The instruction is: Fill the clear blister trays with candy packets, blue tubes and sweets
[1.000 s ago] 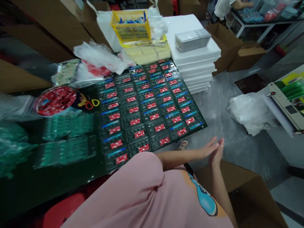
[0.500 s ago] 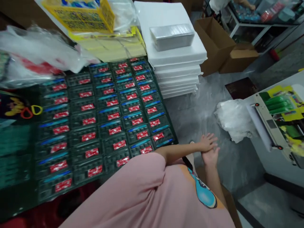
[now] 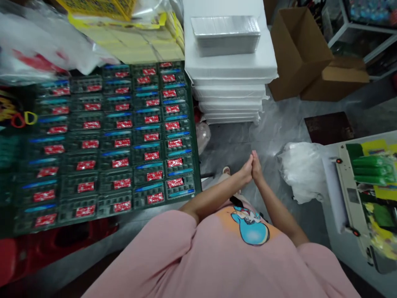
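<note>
A grey tiled floor (image 3: pixel 279 120) runs between a dark green table (image 3: pixel 8 219) on my left and a pale worktop (image 3: pixel 336 252) on my right, with a tall stack of white, foam-like slabs (image 3: pixel 232 72) at the table's far corner. In my head view, the only one I have, the left hand (image 3: pixel 247 169) and the right hand (image 3: pixel 257 167) meet palm to palm over the floor, fingers extended; I see nothing held.

Nearest on the table is a shallow, clear plastic tray (image 3: pixel 187 182) at the near right corner, apart from both hands, one of many laid in rows. In it lie a small red-and-white patterned packet (image 3: pixel 175 182) and a slim blue pen-shaped piece (image 3: pixel 181 193).

I judge the tray light and thin-walled, stiff enough to keep its shape but likely to flex or crack if pinched hard at one corner. I would take it by two opposite rims, level, because the blue piece looks smooth and could roll. The packet seems light and its wrapper slippery, best held across its short sides.
</note>
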Demonstrator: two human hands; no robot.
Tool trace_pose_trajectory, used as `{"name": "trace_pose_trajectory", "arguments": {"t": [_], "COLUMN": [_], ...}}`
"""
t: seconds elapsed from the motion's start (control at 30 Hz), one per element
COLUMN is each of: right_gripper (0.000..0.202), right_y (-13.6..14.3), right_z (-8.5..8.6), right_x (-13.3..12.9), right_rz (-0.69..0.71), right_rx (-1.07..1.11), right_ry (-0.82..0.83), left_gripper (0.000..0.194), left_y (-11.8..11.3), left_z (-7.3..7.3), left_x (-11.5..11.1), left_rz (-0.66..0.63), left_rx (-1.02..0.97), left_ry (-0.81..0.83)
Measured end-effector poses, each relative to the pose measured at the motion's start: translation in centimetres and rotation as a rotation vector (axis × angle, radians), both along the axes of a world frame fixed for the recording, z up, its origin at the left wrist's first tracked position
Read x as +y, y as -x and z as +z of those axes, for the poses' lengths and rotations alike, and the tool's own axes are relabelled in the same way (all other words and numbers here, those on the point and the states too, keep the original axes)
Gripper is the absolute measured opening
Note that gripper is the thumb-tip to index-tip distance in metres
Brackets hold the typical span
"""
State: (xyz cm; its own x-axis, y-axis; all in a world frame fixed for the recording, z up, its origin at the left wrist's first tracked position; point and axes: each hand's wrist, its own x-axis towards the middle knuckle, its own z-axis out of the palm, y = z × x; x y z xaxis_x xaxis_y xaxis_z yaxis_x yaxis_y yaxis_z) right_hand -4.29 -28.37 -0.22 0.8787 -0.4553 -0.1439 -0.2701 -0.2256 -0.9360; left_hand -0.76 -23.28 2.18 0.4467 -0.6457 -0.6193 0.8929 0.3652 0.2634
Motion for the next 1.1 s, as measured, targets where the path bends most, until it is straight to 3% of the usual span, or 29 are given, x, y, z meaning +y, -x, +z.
{"name": "trace_pose_trajectory", "arguments": {"t": [0.13,0.23,0.4,0.5,0.6,0.73,0.9,1.0,1.1], "right_gripper": [0.076,0.073,0.065,0.062,0.057,0.049,0.051,0.054,0.055], "right_y": [-6.7,-12.4,-23.7,-31.5,-40.0,-51.2,-63.8,-71.0,-77.6], "right_z": [-2.4,-1.6,3.6,7.3,11.1,16.3,22.3,24.6,25.5], "right_x": [-1.8,-3.0,-4.8,-5.3,-4.5,-0.2,9.6,16.0,21.7], "right_rz": [0.129,0.17,0.215,0.319,0.436,0.609,0.818,0.903,0.987], "right_rx": [0.079,0.106,-0.011,-0.127,-0.24,-0.369,-0.391,-0.417,-0.425], "right_ry": [-0.016,0.012,0.058,0.109,0.2,0.317,0.464,0.527,0.604], "left_gripper": [0.047,0.045,0.041,0.039,0.037,0.035,0.034,0.032,0.029], "left_y": [-6.1,-11.1,-19.2,-22.6,-24.4,-25.6,-27.9,-30.5,-33.5], "left_z": [0.8,1.8,3.9,5.1,5.8,5.7,5.3,5.4,5.7], "left_x": [0.2,0.3,2.4,5.6,9.7,14.9,19.4,21.0,21.7], "left_rz": [0.129,0.122,0.13,0.227,0.375,0.603,0.867,1.01,1.145], "left_rx": [0.083,0.131,0.087,0.078,0.058,0.053,0.051,0.057,0.086], "left_ry": [-0.017,0.013,0.077,0.131,0.14,0.074,0.021,-0.002,-0.011]}}
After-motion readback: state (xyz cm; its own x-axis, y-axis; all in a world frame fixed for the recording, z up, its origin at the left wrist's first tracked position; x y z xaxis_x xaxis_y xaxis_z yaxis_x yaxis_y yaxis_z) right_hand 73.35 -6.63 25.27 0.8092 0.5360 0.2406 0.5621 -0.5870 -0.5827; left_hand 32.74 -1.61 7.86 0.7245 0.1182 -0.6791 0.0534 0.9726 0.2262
